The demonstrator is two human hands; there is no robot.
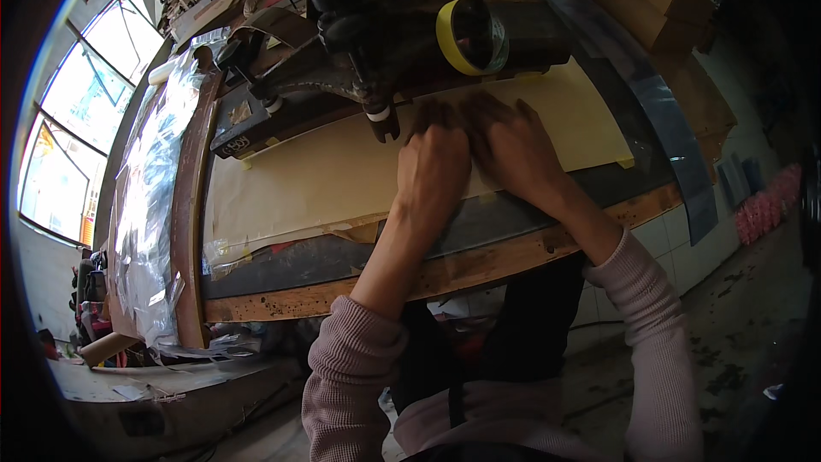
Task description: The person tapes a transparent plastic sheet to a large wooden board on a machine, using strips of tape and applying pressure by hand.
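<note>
A long cream sheet of paper (299, 192) lies across the dark worktop, with small yellow tape pieces along its edges. My left hand (436, 154) rests on the sheet, its fingers bent and close together in shadow; whatever is under the fingertips is hidden. Right beside it, my right hand (511, 144) lies over the sheet with its fingers partly spread, and its thumb is hidden. Both hands reach toward the front edge of a dark machine bed (299, 124). A dark metal machine part with a forked tip (385, 127) stands just left of my left hand.
A roll of yellow tape (449, 37) hangs from the machine beyond my hands. Clear plastic film (154, 197) covers the left side board. A wooden strip (479, 257) edges the table's front. Cardboard boxes (641, 0) stand at the far right, near a bluish plastic strip (676, 141).
</note>
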